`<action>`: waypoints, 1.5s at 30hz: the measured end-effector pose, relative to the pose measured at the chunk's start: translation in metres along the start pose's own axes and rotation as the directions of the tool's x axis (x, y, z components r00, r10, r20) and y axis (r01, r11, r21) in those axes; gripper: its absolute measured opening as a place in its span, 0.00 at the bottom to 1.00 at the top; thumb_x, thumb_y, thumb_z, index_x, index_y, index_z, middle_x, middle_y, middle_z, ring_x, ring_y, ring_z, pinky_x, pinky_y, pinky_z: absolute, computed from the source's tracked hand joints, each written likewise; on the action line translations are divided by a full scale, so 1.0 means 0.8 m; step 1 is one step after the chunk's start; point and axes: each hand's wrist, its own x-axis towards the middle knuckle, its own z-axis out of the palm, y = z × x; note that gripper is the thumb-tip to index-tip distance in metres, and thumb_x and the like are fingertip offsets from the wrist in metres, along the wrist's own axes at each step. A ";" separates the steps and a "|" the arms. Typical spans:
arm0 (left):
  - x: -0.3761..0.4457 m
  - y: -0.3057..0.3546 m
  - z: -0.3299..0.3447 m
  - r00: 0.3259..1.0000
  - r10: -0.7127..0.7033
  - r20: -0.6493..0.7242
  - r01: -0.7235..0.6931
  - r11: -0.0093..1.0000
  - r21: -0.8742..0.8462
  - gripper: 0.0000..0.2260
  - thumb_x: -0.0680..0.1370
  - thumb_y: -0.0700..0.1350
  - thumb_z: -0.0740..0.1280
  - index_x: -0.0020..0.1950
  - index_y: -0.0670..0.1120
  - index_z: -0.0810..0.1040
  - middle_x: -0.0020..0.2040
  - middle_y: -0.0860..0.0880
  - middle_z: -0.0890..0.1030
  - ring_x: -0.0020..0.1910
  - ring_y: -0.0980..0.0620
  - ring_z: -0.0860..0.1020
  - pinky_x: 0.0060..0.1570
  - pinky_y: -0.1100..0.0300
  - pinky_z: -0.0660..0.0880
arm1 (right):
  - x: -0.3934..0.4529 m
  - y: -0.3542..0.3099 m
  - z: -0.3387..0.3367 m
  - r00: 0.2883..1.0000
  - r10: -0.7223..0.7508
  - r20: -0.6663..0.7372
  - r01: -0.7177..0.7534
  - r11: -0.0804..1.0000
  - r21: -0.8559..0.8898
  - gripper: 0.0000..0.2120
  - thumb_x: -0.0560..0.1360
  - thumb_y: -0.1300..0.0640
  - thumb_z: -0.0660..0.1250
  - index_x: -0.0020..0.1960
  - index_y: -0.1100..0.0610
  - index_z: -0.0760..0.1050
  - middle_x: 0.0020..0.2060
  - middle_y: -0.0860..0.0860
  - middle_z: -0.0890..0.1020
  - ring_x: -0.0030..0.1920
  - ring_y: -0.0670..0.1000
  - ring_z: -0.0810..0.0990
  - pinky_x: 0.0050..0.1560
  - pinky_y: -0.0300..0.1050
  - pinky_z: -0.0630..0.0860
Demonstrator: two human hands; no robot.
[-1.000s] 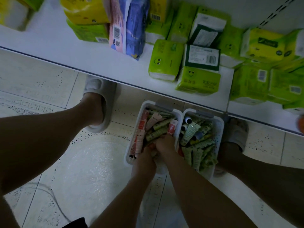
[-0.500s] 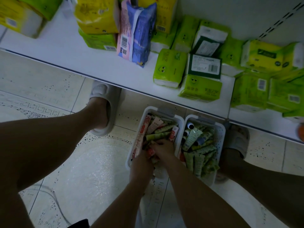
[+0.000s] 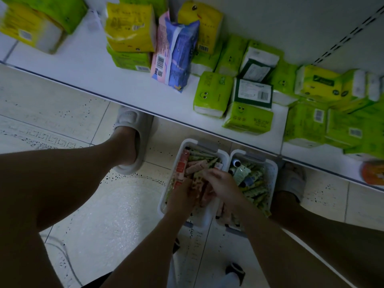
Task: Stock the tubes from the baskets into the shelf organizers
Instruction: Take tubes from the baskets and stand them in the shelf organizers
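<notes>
Head camera, looking down. Both hands reach into the left basket [image 3: 222,156] on the floor. The left hand [image 3: 182,199] and right hand [image 3: 223,183] meet over a bundle of tubes [image 3: 198,180] lying between their fingers; blur hides whether the fingers are curled round them. The loose tubes lie roughly lengthwise, pointing toward the shelf. The right basket [image 3: 273,169], touching it, holds green tubes. Beyond, the white shelf [image 3: 116,84] carries green tissue packs [image 3: 214,90].
</notes>
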 end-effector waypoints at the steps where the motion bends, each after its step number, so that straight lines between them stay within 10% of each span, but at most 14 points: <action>1: 0.001 -0.004 -0.001 0.998 -0.032 -0.047 0.034 0.998 0.053 0.11 0.81 0.51 0.57 0.61 0.51 0.74 0.53 0.47 0.79 0.49 0.47 0.79 0.40 0.53 0.80 | 0.014 0.003 0.001 0.998 -0.026 -0.059 0.021 0.997 -0.078 0.12 0.81 0.48 0.62 0.57 0.53 0.79 0.48 0.53 0.82 0.45 0.55 0.82 0.45 0.49 0.79; 7: 0.004 -0.026 -0.007 0.982 -0.083 -0.173 0.089 0.996 0.030 0.08 0.82 0.46 0.60 0.58 0.47 0.74 0.46 0.48 0.81 0.44 0.49 0.82 0.43 0.53 0.82 | 0.086 0.025 0.012 0.993 -0.106 -0.048 0.033 0.653 -0.757 0.17 0.81 0.60 0.59 0.68 0.63 0.65 0.51 0.58 0.73 0.34 0.47 0.70 0.30 0.39 0.68; 12: 0.007 -0.022 -0.011 0.967 -0.142 -0.213 0.138 0.990 -0.030 0.05 0.80 0.44 0.60 0.51 0.48 0.75 0.42 0.50 0.81 0.41 0.51 0.81 0.43 0.55 0.81 | 0.072 0.027 0.035 0.996 -0.050 0.070 0.086 0.569 -0.818 0.12 0.81 0.65 0.56 0.39 0.59 0.71 0.37 0.53 0.73 0.36 0.51 0.72 0.33 0.41 0.69; 20: 0.010 -0.031 -0.007 0.954 -0.214 -0.207 0.222 0.975 0.014 0.12 0.79 0.51 0.61 0.59 0.48 0.76 0.46 0.49 0.82 0.43 0.50 0.82 0.44 0.51 0.82 | 0.067 0.030 0.030 0.986 -0.131 0.107 0.159 0.509 -0.846 0.15 0.80 0.59 0.58 0.62 0.63 0.76 0.58 0.59 0.79 0.61 0.58 0.76 0.57 0.47 0.74; 24: 0.009 -0.028 -0.010 0.955 -0.241 -0.174 0.240 0.970 -0.027 0.11 0.78 0.48 0.65 0.57 0.45 0.76 0.47 0.47 0.81 0.45 0.48 0.81 0.47 0.48 0.81 | 0.078 -0.007 0.015 0.988 -0.056 0.145 0.147 0.015 -0.989 0.14 0.79 0.54 0.63 0.62 0.55 0.77 0.65 0.55 0.74 0.71 0.58 0.62 0.71 0.52 0.59; 30: 0.015 -0.019 -0.012 0.962 -0.228 -0.151 0.221 0.973 -0.064 0.13 0.80 0.50 0.63 0.62 0.45 0.75 0.54 0.45 0.81 0.52 0.47 0.79 0.54 0.46 0.78 | 0.088 0.009 0.012 0.982 -0.027 0.189 0.173 -0.300 -0.938 0.13 0.81 0.50 0.59 0.59 0.52 0.79 0.64 0.51 0.73 0.67 0.56 0.64 0.64 0.49 0.61; 38: 0.009 -0.005 -0.027 0.975 -0.168 -0.145 0.153 0.982 -0.109 0.08 0.80 0.46 0.61 0.58 0.46 0.75 0.48 0.50 0.79 0.48 0.50 0.79 0.47 0.56 0.76 | 0.077 0.006 -0.001 0.889 -0.274 0.366 0.354 -0.096 -0.930 0.06 0.74 0.52 0.69 0.48 0.53 0.83 0.52 0.53 0.80 0.57 0.57 0.73 0.60 0.52 0.68; 45: -0.029 0.058 -0.072 0.996 0.066 -0.057 -0.079 0.964 -0.254 0.04 0.78 0.50 0.61 0.48 0.56 0.76 0.47 0.48 0.81 0.48 0.46 0.81 0.51 0.46 0.79 | -0.019 -0.075 -0.070 0.939 -0.163 0.304 0.334 0.645 -0.688 0.12 0.72 0.47 0.74 0.48 0.54 0.78 0.41 0.51 0.78 0.38 0.49 0.77 0.34 0.43 0.70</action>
